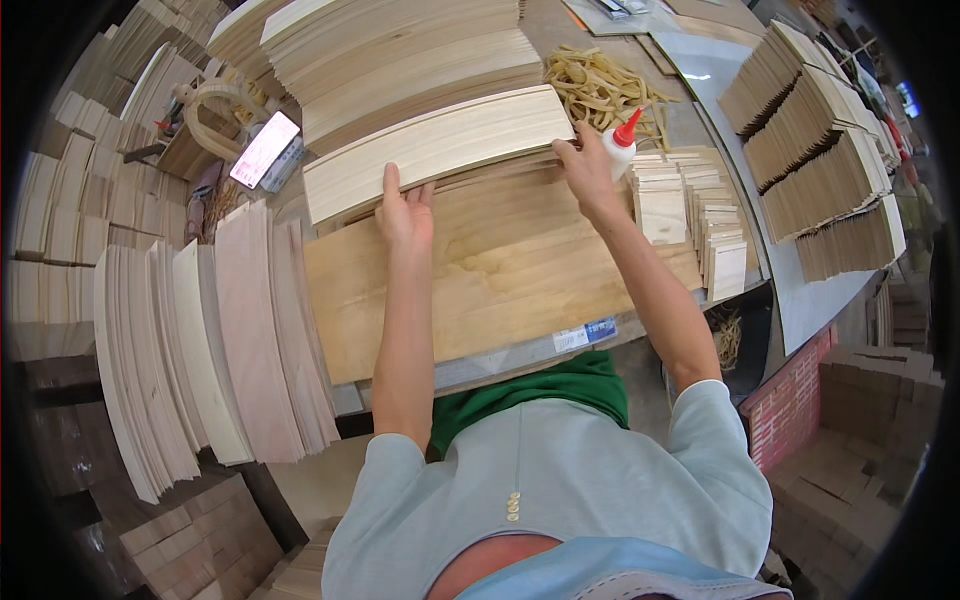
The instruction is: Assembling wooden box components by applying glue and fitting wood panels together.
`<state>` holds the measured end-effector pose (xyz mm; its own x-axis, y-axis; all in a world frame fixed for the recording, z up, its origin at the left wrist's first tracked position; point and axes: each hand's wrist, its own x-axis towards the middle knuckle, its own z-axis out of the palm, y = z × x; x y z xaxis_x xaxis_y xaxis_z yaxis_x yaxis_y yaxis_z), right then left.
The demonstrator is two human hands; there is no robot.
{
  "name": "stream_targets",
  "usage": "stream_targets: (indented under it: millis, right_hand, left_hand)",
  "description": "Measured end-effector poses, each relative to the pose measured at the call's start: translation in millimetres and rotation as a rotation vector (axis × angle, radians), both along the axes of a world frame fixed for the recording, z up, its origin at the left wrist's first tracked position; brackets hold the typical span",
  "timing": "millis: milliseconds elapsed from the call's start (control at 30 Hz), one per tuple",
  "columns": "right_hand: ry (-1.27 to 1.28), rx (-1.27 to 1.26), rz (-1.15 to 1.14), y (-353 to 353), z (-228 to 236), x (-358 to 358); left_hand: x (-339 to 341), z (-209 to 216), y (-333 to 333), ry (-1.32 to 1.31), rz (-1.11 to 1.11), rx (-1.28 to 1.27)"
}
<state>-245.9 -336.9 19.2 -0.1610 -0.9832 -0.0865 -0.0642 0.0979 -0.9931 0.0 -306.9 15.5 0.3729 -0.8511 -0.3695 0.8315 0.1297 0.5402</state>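
A long pale wooden board (pixel 440 148) lies at the front of the tall board stack, and both my hands grip its near edge. My left hand (pixel 406 214) is closed on it toward the left end, thumb on top and fingers underneath. At the right end my right hand (pixel 588 172) pinches the corner. Just behind that hand stands a white glue bottle (pixel 618 152) with a red nozzle. Nearer to me is a broad, stained wooden work surface (pixel 480 280). Small wooden pieces (pixel 660 212) sit in rows to its right.
Behind rises a tall stack of boards (pixel 400 60). Tan, band-like strips (pixel 605 88) are heaped beside it. A lit phone (pixel 266 150) leans at the left, above upright boards (pixel 250 330). More stacked panels (pixel 815 160) stand at the far right. A red crate (pixel 792 400) is low on the right.
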Motion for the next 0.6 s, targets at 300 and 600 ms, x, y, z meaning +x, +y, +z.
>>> stream_targets:
  millis: [300,600]
  right_hand:
    - [0.59,-0.242,-0.169,-5,-18,8]
    - [0.386,-0.285,-0.157,4,-25,9]
  left_hand:
    - [-11,-9,-23,-0.021,-0.086,0.019]
    - [17,-3,0,-0.29,-0.595,0.139]
